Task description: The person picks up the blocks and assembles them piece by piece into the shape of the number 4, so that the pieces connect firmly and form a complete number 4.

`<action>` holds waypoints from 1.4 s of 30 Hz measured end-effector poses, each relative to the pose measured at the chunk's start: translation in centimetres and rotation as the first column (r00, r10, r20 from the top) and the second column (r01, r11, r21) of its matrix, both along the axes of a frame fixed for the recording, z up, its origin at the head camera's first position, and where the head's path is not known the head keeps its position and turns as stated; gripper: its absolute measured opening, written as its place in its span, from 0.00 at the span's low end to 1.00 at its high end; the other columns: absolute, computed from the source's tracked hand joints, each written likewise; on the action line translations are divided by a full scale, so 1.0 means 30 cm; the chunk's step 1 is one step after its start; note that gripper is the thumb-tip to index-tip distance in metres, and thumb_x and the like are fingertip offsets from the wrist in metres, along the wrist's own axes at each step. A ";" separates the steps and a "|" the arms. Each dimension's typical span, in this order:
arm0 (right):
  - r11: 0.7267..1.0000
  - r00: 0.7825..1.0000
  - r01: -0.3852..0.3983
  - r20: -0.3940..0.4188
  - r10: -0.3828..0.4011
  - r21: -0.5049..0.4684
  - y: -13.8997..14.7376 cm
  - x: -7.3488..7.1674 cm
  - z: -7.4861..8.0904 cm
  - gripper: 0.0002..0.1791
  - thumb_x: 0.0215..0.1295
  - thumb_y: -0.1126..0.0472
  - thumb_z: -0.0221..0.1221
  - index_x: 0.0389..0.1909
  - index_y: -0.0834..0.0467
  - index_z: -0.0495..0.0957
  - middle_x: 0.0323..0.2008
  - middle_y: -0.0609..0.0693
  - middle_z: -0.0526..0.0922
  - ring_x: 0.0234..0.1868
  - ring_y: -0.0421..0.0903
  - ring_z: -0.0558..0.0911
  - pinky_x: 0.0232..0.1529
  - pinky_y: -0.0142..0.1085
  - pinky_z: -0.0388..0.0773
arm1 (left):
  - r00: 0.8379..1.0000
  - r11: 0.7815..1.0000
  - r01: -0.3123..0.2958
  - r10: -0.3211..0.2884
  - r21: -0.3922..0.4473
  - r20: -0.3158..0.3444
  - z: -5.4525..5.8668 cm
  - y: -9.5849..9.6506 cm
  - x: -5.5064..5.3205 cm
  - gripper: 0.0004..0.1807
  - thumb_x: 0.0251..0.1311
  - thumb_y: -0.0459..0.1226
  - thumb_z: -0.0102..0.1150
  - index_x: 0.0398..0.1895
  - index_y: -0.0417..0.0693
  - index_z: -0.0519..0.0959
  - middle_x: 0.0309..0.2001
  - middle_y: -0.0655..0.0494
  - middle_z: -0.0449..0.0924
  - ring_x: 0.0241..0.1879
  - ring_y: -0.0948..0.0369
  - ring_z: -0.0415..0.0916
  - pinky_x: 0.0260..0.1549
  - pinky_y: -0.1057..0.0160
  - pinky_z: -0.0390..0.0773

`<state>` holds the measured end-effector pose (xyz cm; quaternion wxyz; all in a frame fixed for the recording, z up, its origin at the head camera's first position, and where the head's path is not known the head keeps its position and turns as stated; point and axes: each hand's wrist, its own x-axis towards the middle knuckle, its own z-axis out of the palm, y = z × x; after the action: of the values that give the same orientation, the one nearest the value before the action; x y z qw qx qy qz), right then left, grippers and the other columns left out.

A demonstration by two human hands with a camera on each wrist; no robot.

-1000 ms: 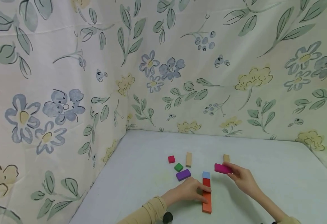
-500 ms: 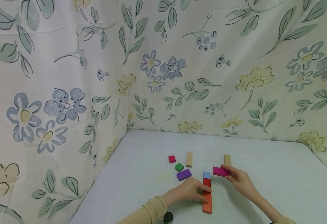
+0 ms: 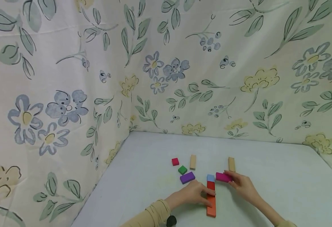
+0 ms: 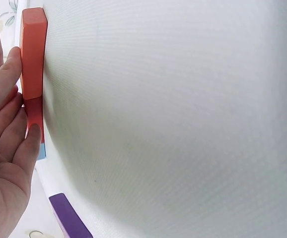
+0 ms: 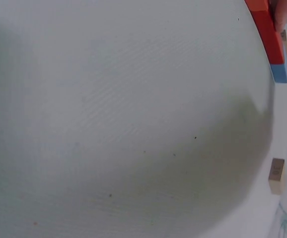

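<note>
Right hand [image 3: 243,186] pinches pink block [image 3: 222,177], long axis nine-to-three; relaxed left hand [image 3: 192,191] touches red block [image 3: 210,185]; bench [image 3: 285,176] spreads toward three o'clock.

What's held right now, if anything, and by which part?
Right hand pinches the magenta rectangular block by its right end. Left hand touches the red rectangular block and orange rectangular block; gripping can't be told.

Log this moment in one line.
left hand: touches longer red block, orange block; right hand: pinches magenta block; magenta block: right of light-blue block, apart
</note>
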<state>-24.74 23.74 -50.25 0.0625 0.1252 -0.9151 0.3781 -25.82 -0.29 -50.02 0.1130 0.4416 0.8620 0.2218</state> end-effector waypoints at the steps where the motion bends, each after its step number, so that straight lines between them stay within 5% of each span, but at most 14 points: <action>1: 1.000 1.000 0.000 0.005 0.000 0.002 -0.001 0.001 -0.001 0.25 0.55 0.77 0.59 0.56 0.67 0.74 0.52 0.63 0.81 0.55 0.63 0.77 0.46 0.40 0.80 | 1.000 1.000 0.001 -0.001 -0.001 0.001 0.001 0.000 0.001 0.22 0.54 0.47 0.66 0.54 0.60 0.81 0.51 0.68 0.82 0.33 0.81 0.70 0.26 0.83 0.65; 42: 0.998 1.000 0.005 0.029 -0.006 0.057 -0.018 -0.010 -0.057 0.23 0.55 0.76 0.60 0.54 0.67 0.76 0.51 0.63 0.81 0.55 0.62 0.77 0.50 0.45 0.77 | 1.000 1.000 -0.012 0.012 -0.006 0.022 -0.006 -0.001 -0.002 0.22 0.54 0.48 0.66 0.54 0.61 0.80 0.50 0.69 0.82 0.29 0.78 0.65 0.23 0.80 0.63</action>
<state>-25.04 23.19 -51.97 0.0465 0.1189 -0.9267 0.3535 -25.90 -0.32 -50.21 0.1227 0.4334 0.8640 0.2249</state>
